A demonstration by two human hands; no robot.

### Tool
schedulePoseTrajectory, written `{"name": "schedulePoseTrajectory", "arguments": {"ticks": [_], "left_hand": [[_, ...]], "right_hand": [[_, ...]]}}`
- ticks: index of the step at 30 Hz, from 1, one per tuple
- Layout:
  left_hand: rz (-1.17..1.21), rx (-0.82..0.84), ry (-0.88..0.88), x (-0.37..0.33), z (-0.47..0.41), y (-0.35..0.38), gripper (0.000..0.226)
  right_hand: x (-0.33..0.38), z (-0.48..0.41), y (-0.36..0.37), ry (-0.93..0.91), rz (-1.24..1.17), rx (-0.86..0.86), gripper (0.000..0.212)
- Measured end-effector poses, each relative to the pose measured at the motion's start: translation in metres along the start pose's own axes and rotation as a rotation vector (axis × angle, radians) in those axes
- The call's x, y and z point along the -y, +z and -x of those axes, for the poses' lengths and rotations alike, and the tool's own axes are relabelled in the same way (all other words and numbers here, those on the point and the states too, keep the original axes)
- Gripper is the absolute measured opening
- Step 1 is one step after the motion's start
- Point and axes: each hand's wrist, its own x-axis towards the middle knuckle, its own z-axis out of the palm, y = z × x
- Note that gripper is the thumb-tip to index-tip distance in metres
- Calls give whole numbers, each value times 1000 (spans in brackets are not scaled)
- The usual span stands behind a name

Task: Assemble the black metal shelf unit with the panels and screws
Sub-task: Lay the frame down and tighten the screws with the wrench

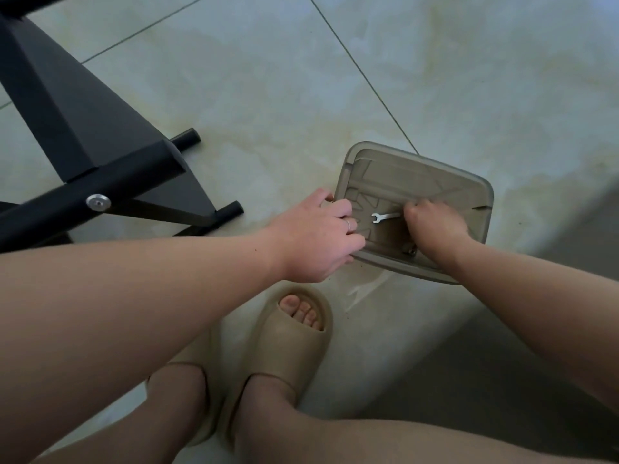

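Observation:
A translucent grey-brown plastic box (445, 177) sits on the tiled floor. My left hand (315, 236) grips its left rim, fingers curled over the edge. My right hand (435, 222) is inside the box, fingers curled around the handle end of a small silver spanner (383, 217) whose open jaw points left. A dark small part (411, 251), perhaps a screw, lies in the box near my right wrist. The black metal shelf unit (83, 128) stands at the left, with a silver bolt head (98, 202) in its frame bar and two black round tube ends sticking out.
My feet in beige slide sandals (288, 346) are just below the box. Pale glossy floor tiles (268, 78) spread above and to the right. A dark shadowed area lies at the lower right.

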Motion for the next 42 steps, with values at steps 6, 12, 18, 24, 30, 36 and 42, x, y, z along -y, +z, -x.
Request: {"name": "schedulePoseTrajectory", "arguments": {"ticks": [6, 12, 18, 24, 30, 36, 42], "left_hand": [[-26, 25, 2, 1, -1, 0, 31], [-35, 37, 7, 2, -1, -3, 30], [-50, 75, 2, 2, -3, -4, 29], [-67, 109, 5, 2, -4, -6, 28], [-71, 139, 11, 9, 3, -32, 39], [94, -20, -137, 17, 38, -115, 27], [419, -359, -658, 29, 114, -188, 21]], "right_hand": [[0, 3, 0, -34, -19, 8, 18], [8, 6, 0, -35, -34, 133, 21], [10, 4, 7, -85, -31, 217, 23], [5, 7, 2, -125, -92, 269, 23], [-9, 25, -32, -44, -529, 245, 23], [-13, 57, -137, -89, -795, -11, 16], [18, 123, -262, -187, -1062, -257, 12]]}}
